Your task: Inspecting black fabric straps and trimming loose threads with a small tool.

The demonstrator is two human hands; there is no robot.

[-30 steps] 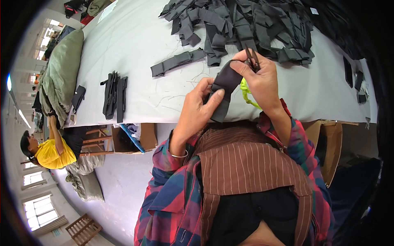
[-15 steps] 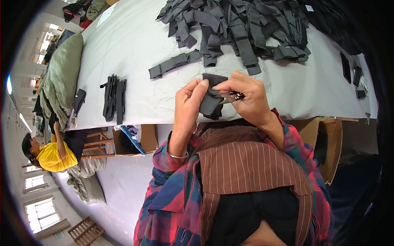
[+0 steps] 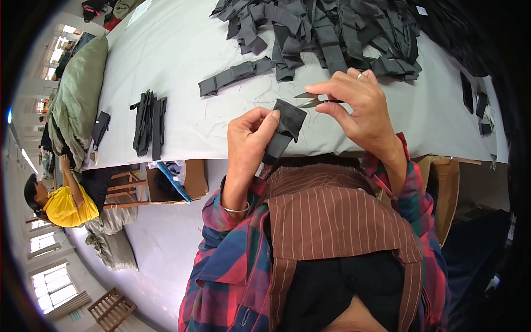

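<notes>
Between the thumb and fingers of my left hand (image 3: pixel 247 141) is a dark grey fabric strip (image 3: pixel 289 122), its upper end sticking up and the rest hanging over the table's near edge. My right hand (image 3: pixel 358 108) holds small thread snips (image 3: pixel 313 100), their two pointed blades spread apart and aimed left. The blades stand just right of the strip's upper end, apart from it. Beyond both hands a single dark grey strip (image 3: pixel 235 76) lies on the white table, with loose threads around it.
A heap of dark grey strips (image 3: pixel 332 33) covers the far middle of the white table (image 3: pixel 182 119). To the left lie a stack of folded strips (image 3: pixel 145 124) and a green cloth bundle (image 3: pixel 80 94). Cardboard boxes (image 3: pixel 196 180) stand below. A person in yellow (image 3: pixel 72 205) works at far left.
My right hand has moved up and right, away from the strip, and the snips' blades now show plainly. My left hand has shifted slightly left, with the strip tilted in it.
</notes>
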